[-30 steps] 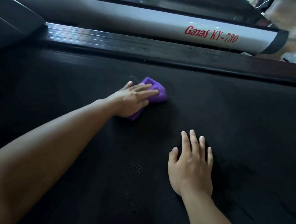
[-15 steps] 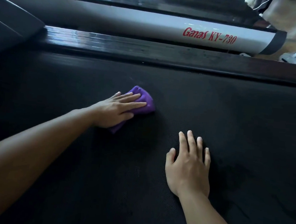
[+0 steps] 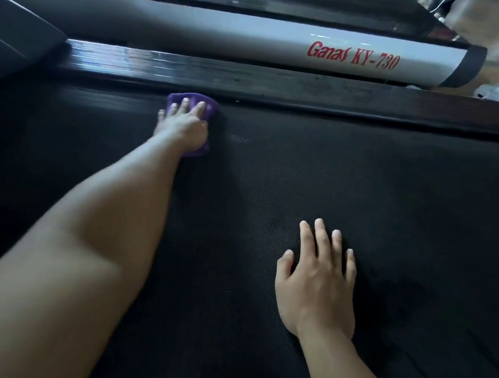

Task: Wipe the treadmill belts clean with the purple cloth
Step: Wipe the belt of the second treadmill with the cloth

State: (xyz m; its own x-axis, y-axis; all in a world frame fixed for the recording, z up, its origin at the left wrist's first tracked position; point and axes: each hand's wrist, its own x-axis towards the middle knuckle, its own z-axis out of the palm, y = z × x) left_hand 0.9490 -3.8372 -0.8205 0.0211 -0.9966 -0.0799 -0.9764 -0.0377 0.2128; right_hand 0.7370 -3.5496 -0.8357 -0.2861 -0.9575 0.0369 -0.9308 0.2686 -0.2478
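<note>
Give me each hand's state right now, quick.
Left hand: open, straight fingers pressing the cloth onto the belt.
Right hand: open, flat on the belt, holding nothing.

Purple cloth (image 3: 211,107): bunched, lying on the belt's far edge, just beside the side rail (image 3: 314,88). Treadmill belt (image 3: 364,201): black, finely textured, faint pale smudge near the cloth.

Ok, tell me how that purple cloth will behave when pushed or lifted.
Probably floppy: the purple cloth lies bunched under the left hand. Likely light for its size, and may drag on the textured belt.
</note>
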